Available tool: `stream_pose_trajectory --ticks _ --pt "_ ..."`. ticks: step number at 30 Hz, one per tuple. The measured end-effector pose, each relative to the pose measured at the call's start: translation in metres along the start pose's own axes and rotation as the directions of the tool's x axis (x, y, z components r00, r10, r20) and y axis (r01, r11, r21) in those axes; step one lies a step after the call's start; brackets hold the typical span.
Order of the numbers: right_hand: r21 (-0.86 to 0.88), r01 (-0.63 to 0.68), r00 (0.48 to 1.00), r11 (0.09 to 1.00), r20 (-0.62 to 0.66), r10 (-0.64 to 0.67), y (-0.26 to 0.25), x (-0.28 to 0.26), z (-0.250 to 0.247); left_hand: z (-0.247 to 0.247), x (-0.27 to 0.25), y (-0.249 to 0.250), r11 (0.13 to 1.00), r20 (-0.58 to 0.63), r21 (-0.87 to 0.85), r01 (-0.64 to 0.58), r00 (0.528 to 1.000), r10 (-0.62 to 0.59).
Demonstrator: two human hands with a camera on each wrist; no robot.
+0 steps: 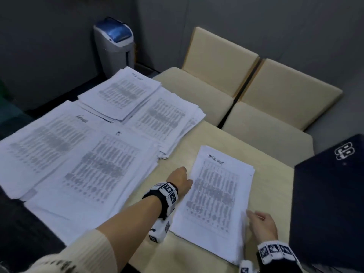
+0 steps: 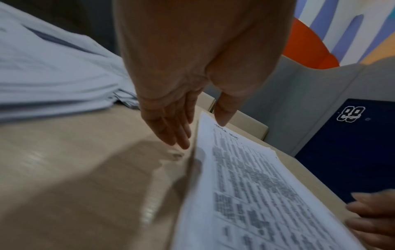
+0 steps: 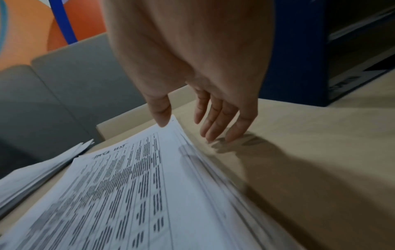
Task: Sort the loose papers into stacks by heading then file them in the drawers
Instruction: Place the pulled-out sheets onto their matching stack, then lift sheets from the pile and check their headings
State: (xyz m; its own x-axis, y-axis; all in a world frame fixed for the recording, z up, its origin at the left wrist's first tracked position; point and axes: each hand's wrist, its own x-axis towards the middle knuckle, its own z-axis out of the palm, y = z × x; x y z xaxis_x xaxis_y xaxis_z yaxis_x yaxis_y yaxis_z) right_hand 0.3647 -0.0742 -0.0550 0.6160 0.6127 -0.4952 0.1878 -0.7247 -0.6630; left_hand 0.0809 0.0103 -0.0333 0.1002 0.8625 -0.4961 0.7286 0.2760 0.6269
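A squared stack of printed papers [image 1: 214,196] with a handwritten heading lies on the beige table [image 1: 271,194], apart from the rest. My left hand [image 1: 180,180] stands at its left edge; in the left wrist view this hand [image 2: 200,133] has straight fingers [image 2: 171,132] down beside the stack [image 2: 256,194] and the thumb over its top sheet. My right hand [image 1: 262,223] flanks the right edge. In the right wrist view it [image 3: 188,131] has its thumb at the stack's [image 3: 138,194] edge and its fingers [image 3: 215,128] pointing at the table. Neither hand grips paper.
Several other paper stacks [image 1: 98,170] cover the table's left half, one [image 1: 120,95] at the far corner. A dark blue drawer unit [image 1: 331,194] stands on the table at right. Beige chairs [image 1: 262,123] line the far side, with a waste bin [image 1: 114,44] beyond.
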Motion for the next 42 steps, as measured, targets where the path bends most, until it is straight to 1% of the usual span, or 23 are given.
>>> stream_pose_trajectory --ticks 2,4,6,8,10,13,15,18,20,23,25,27,30,33,36,37,39,41,42 --pt "0.035 0.026 0.997 0.999 0.065 -0.028 -0.002 0.021 0.005 0.022 0.006 0.014 0.997 -0.029 0.059 0.046 0.999 -0.045" --pt "0.046 0.048 0.993 0.998 0.104 -0.052 -0.007 0.030 0.010 0.038 0.006 0.022 0.989 -0.081 0.121 0.088 0.994 -0.078" --pt "0.010 0.079 0.991 0.997 0.104 -0.080 -0.011 0.035 0.016 0.047 0.003 0.025 0.976 -0.167 0.175 0.127 0.981 -0.098" --pt "-0.043 0.115 0.989 0.992 0.103 -0.111 -0.015 0.036 0.019 0.050 0.002 0.026 0.965 -0.245 0.217 0.143 0.966 -0.088" --pt "-0.076 0.139 0.986 0.987 0.105 -0.131 -0.020 0.036 0.019 0.048 0.003 0.023 0.968 -0.293 0.212 0.138 0.953 -0.072" --pt "-0.074 0.215 0.975 0.974 0.070 -0.210 -0.028 0.036 0.014 0.044 0.009 0.015 0.986 -0.296 0.116 0.119 0.952 -0.080" --pt "-0.092 0.297 0.954 0.950 0.066 -0.292 -0.032 0.034 0.009 0.039 0.013 0.013 0.987 -0.281 0.079 0.141 0.953 -0.114" --pt "-0.099 0.332 0.942 0.938 0.083 -0.324 -0.031 0.029 -0.004 0.027 0.017 0.011 0.981 -0.231 0.030 0.189 0.957 -0.178" --pt "-0.060 0.300 0.951 0.952 0.101 -0.294 -0.028 0.025 -0.012 0.020 0.019 0.010 0.982 -0.195 0.018 0.188 0.964 -0.181" --pt "0.076 0.167 0.977 0.983 0.123 -0.175 -0.018 0.017 -0.021 0.015 0.020 0.005 0.989 -0.147 0.088 0.123 0.983 -0.109" --pt "0.118 0.097 0.992 0.988 0.065 -0.105 -0.012 0.011 -0.027 0.014 0.019 0.001 0.985 -0.135 0.145 0.096 0.988 -0.077" --pt "0.180 0.054 0.998 0.982 0.015 -0.058 -0.008 0.003 -0.032 0.014 0.018 -0.001 0.984 -0.138 0.153 0.092 0.988 -0.071" --pt "0.302 -0.009 0.999 0.953 0.032 -0.001 -0.005 -0.006 -0.037 0.015 0.014 -0.001 0.985 -0.161 0.146 0.092 0.985 -0.068" --pt "0.415 -0.040 0.995 0.909 0.098 -0.001 -0.011 -0.015 -0.042 0.017 0.011 0.000 0.988 -0.151 0.140 0.067 0.987 -0.045" --pt "0.440 -0.058 0.992 0.896 0.124 0.003 -0.020 -0.018 -0.043 0.018 0.012 0.002 0.990 -0.203 0.127 0.059 0.979 -0.032" --pt "0.443 -0.061 0.992 0.894 0.123 0.007 -0.021 -0.016 -0.042 0.018 0.012 0.003 0.987 -0.219 0.154 0.056 0.975 -0.021" --pt "0.427 -0.081 0.990 0.901 0.135 0.025 -0.023 -0.008 -0.041 0.016 0.007 0.007 0.955 -0.212 0.291 0.061 0.977 0.002" --pt "0.397 -0.100 0.988 0.913 0.148 0.044 -0.025 -0.001 -0.039 0.016 -0.001 0.012 0.880 -0.208 0.474 0.033 0.975 0.075" --pt "0.371 -0.115 0.987 0.921 0.148 0.064 -0.026 0.001 -0.037 0.015 -0.004 0.015 0.850 -0.216 0.526 0.008 0.968 0.125"
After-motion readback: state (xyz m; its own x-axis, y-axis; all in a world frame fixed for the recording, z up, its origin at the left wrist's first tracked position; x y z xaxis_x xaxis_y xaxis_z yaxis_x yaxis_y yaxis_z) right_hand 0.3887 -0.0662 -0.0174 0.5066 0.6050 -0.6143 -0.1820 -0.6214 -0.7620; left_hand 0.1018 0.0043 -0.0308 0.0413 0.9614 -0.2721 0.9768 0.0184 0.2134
